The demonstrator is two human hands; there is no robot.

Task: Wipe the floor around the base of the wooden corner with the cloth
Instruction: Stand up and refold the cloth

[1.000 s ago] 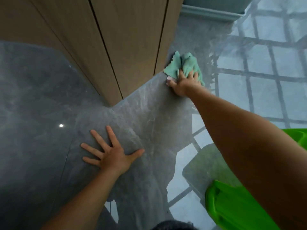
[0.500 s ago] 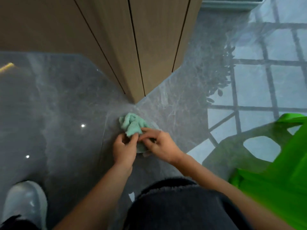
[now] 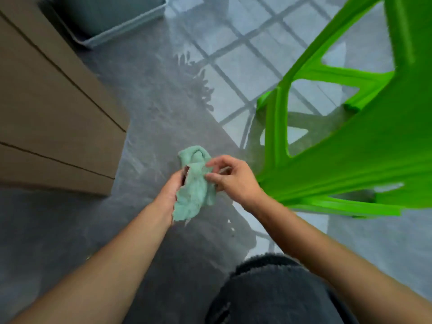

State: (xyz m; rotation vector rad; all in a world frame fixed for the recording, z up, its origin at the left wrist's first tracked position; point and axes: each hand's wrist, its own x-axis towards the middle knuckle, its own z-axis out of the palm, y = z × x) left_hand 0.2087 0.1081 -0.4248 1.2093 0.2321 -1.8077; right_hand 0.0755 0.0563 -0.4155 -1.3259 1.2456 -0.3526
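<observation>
A crumpled light-green cloth [image 3: 194, 188] hangs in the air between both hands, above the grey glossy floor [image 3: 152, 127]. My left hand [image 3: 168, 192] cradles the cloth from the left, palm against it. My right hand [image 3: 230, 178] pinches its upper right edge with thumb and fingers. The wooden corner [image 3: 70, 127], tan panels with dark seams, stands at the left; its base edge meets the floor to the left of the cloth, apart from it.
A bright green plastic stool [image 3: 350, 146] stands close on the right. A grey-blue bin or tray [image 3: 109, 17] sits at the top left behind the wood. My dark-clad knee [image 3: 275, 293] fills the bottom centre.
The cloth has left the floor and now hangs between both hands, away from the wooden corner. The view has swung right, bringing the green stool close.
</observation>
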